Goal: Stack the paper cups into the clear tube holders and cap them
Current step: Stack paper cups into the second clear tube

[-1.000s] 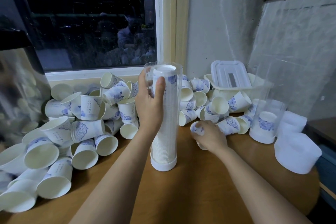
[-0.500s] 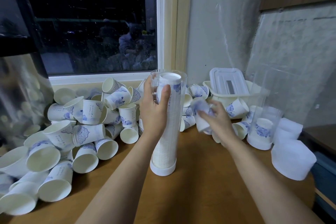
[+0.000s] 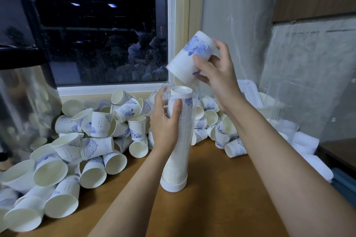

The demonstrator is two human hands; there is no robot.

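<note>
A clear tube holder (image 3: 178, 161) stands upright on a white base at the table's middle, filled nearly to its rim with stacked paper cups. My left hand (image 3: 166, 125) grips the tube near its top. My right hand (image 3: 215, 71) holds a white paper cup with blue print (image 3: 189, 57) tilted, base downward, just above the tube's open mouth. Several loose cups (image 3: 96, 131) lie heaped to the left of the tube, and more cups (image 3: 221, 127) lie behind it to the right.
The wooden table (image 3: 212, 208) runs to a window sill behind. White caps (image 3: 306, 140) and a second clear tube (image 3: 283, 127) sit at the right by the wall, near a white plastic box (image 3: 248, 90). A shiny dark container (image 3: 23, 102) stands at far left.
My right hand picked a cup off the table, raised it up and to the left, and now holds it over the tube's mouth. My left hand stayed on the tube.
</note>
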